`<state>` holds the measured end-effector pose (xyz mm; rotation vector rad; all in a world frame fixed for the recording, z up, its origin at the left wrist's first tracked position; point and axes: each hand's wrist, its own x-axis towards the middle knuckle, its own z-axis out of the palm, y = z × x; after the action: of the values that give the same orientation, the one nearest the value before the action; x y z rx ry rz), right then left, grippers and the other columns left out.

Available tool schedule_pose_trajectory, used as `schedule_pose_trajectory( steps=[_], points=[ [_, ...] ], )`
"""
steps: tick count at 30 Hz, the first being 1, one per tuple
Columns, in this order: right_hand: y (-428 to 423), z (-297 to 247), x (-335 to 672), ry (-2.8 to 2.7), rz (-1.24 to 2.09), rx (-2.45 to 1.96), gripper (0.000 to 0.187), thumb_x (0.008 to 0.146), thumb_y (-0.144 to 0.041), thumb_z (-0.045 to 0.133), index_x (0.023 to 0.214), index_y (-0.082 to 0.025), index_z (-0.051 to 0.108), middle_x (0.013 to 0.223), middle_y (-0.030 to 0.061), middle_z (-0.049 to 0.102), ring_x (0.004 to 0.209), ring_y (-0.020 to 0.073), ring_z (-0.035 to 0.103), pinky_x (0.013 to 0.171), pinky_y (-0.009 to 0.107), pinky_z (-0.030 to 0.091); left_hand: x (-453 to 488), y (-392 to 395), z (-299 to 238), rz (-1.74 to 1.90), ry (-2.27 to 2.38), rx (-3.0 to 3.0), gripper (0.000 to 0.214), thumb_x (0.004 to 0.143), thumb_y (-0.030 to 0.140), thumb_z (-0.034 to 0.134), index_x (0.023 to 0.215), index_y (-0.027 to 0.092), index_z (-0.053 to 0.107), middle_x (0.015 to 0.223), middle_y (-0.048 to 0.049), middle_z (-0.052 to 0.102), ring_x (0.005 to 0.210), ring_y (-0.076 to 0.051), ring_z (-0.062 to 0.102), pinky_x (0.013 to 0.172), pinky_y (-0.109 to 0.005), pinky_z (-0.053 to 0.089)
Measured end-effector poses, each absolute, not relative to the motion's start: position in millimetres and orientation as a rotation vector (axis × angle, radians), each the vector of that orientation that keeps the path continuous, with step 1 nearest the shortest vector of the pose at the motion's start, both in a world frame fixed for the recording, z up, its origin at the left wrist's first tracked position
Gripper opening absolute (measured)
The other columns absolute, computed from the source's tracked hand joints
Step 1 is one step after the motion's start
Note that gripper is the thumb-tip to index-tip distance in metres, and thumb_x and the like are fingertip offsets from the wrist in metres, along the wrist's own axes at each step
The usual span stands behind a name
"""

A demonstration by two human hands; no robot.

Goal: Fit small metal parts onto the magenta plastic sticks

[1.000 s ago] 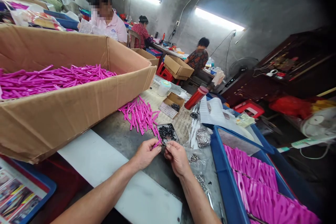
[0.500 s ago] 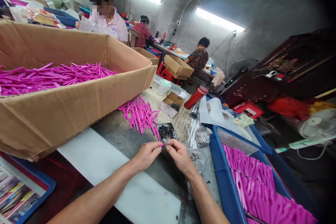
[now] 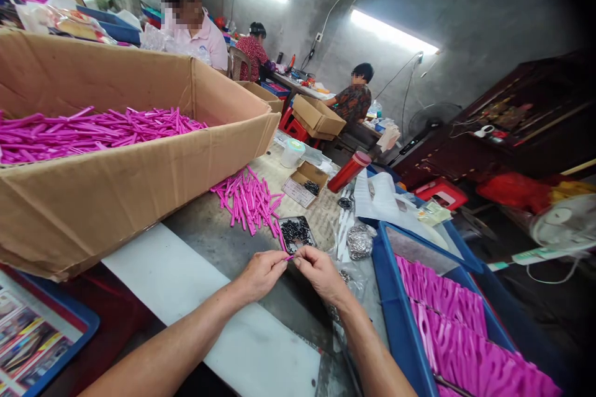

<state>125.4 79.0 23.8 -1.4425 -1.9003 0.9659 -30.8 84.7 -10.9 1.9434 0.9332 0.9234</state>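
Note:
Over the table's near part, my left hand point(image 3: 261, 274) pinches a slim pink plastic piece point(image 3: 289, 258) between thumb and fingers. My right hand point(image 3: 321, 273) is closed at the other end of that piece; what its fingertips hold is too small to make out. Just beyond both hands stands a small tray point(image 3: 297, 232) of black metal bits. A loose heap of pink plastic pieces point(image 3: 249, 203) lies beyond my left hand, beside the large cardboard box point(image 3: 153, 183). Near my right wrist is a clear bag point(image 3: 356, 279) with small metal parts.
A blue crate point(image 3: 405, 329) with rows of pink pieces stands at the right. Farther back are a small carton point(image 3: 300, 189), a lidded tub point(image 3: 292, 154) and a red cylinder point(image 3: 349, 172). Several co-workers sit behind; one wears a pink shirt point(image 3: 212, 43).
Both hands stay together at the pink piece, which shows slightly more between the fingertips. The view has shifted a little; otherwise things lie as before.

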Motion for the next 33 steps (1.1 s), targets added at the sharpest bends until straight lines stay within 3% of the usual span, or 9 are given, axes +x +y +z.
schedule_pose_trajectory(
  steps=[15,33],
  points=[
    [78.3,30.2,119.1,-1.940,0.821,-1.607,0.015,0.070,-0.021,0.044,0.056,-0.016,0.047,0.050,-0.0057,0.036,0.050,0.0096,0.034,0.048,0.020,0.027,-30.1,83.4,-10.0,0.907,0.961,1.974,0.025,0.077,0.014,0.035,0.058,0.017,0.050,0.052,0.0034,0.041,0.053,-0.012,0.041,0.053,-0.020,0.030],
    [69.9,34.4,143.7,-1.729,0.767,-1.588,0.017,0.073,-0.030,0.047,0.069,-0.016,0.056,0.059,-0.0006,0.050,0.056,0.0137,0.044,0.052,0.023,0.033,-30.6,84.5,-12.2,0.894,0.991,1.913,0.025,0.078,0.019,0.036,0.063,0.017,0.056,0.051,0.0042,0.045,0.051,-0.011,0.042,0.050,-0.019,0.031]
  ],
)
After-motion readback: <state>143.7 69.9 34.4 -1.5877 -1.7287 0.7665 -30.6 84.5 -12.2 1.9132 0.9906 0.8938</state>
